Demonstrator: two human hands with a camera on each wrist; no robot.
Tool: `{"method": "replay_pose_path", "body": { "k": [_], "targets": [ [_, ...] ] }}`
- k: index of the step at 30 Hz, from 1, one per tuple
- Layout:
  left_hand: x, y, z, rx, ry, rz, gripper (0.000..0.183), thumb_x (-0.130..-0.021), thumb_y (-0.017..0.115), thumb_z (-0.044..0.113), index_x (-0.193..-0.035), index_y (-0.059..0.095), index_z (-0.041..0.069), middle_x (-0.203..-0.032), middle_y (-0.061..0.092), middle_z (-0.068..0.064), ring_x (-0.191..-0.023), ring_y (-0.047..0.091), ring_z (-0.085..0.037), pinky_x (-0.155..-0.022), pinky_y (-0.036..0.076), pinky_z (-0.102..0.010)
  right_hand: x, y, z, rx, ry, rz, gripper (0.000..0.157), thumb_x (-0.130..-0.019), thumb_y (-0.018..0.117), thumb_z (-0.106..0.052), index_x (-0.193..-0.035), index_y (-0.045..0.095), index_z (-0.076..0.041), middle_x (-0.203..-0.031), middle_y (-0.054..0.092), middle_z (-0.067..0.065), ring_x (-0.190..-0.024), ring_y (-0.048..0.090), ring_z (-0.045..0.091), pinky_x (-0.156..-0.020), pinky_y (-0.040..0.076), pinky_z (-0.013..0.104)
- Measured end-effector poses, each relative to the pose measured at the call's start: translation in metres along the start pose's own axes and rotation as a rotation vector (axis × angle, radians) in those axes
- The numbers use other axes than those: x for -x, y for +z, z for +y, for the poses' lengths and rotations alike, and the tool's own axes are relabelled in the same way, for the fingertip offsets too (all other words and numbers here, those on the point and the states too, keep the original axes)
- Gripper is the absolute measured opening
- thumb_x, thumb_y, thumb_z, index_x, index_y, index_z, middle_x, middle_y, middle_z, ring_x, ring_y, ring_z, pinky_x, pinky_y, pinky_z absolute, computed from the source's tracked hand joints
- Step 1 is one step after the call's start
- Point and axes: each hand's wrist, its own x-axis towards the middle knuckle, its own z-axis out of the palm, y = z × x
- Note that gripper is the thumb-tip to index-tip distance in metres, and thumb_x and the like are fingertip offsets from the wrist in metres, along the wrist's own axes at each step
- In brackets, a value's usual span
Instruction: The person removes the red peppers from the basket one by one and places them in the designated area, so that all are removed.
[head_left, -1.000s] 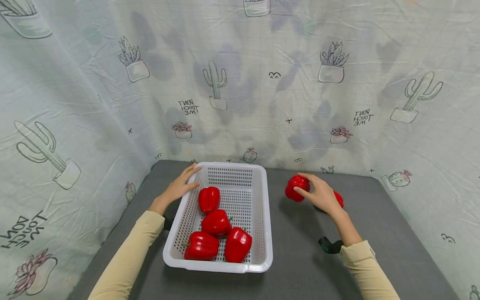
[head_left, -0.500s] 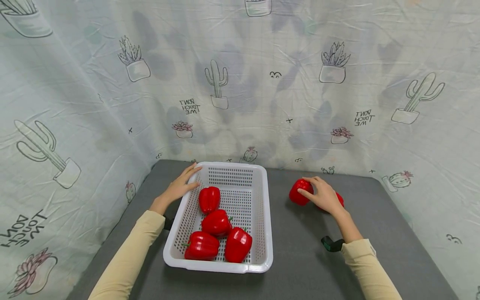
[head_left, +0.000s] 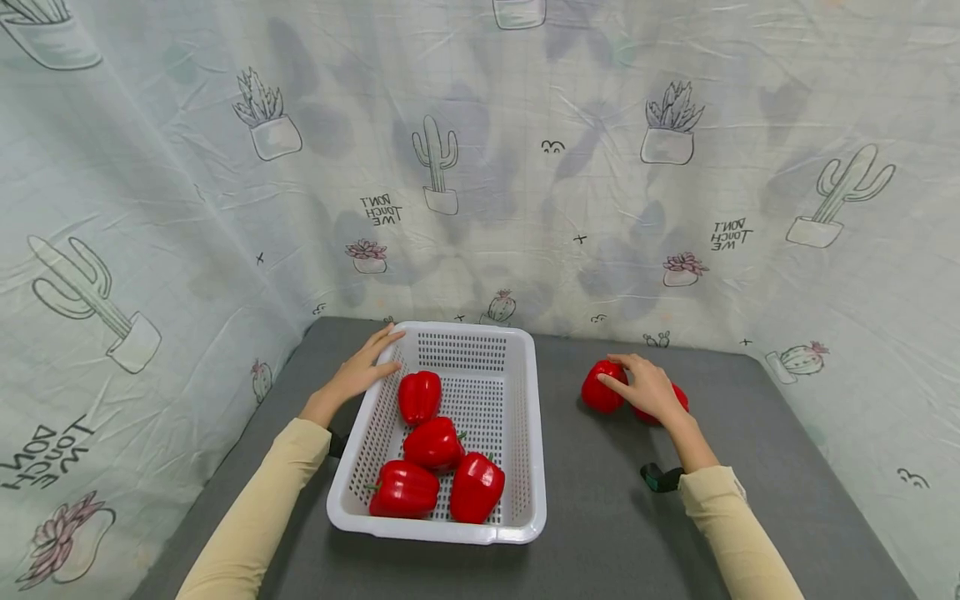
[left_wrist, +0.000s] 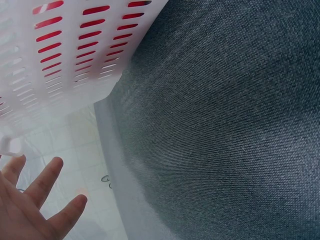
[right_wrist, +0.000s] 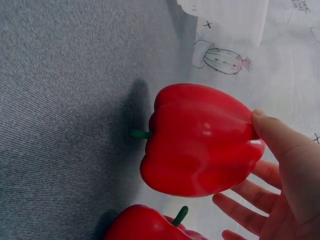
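Note:
My left hand (head_left: 354, 377) rests on the far left rim of a white perforated basket (head_left: 538, 433), its thumb reaching over the edge. In the left wrist view, straight, spread fingers (left_wrist: 46, 182) show beside the basket wall. My right hand (head_left: 649, 390) holds a red bell pepper (head_left: 600, 393) between thumb and fingers, to the right of the basket. Seen from the right wrist, this pepper (right_wrist: 202, 142) hangs just off the table with its green stem pointing down. Another red bell pepper (head_left: 680, 397) lies on the table, partly hidden behind that hand.
Inside the basket lie several red bell peppers, among them one near the far left wall (head_left: 420, 398) and one at the near right (head_left: 477, 490). The grey table (head_left: 600, 525) backs onto a cactus-printed curtain (head_left: 510, 183).
My right hand and the bell pepper have shifted slightly right and toward me, closer to the pepper lying on the table. The left hand and the basket stay put.

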Motion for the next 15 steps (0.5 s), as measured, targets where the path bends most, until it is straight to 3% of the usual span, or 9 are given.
{"method": "replay_pose_path", "body": {
  "k": [15],
  "targets": [
    [0.0, 0.0, 0.0, 0.009, -0.003, 0.001, 0.06, -0.093, 0.053, 0.033, -0.147, 0.029, 0.022, -0.156, 0.006, -0.006, -0.137, 0.02, -0.04, -0.096, 0.027, -0.068, -0.011, 0.004, 0.006, 0.07, 0.096, -0.005, 0.052, -0.092, 0.053, -0.043, -0.126, 0.056, -0.003, -0.12, 0.058, 0.021, -0.103, 0.056, 0.036, -0.087, 0.04, 0.057]
  ]
}}
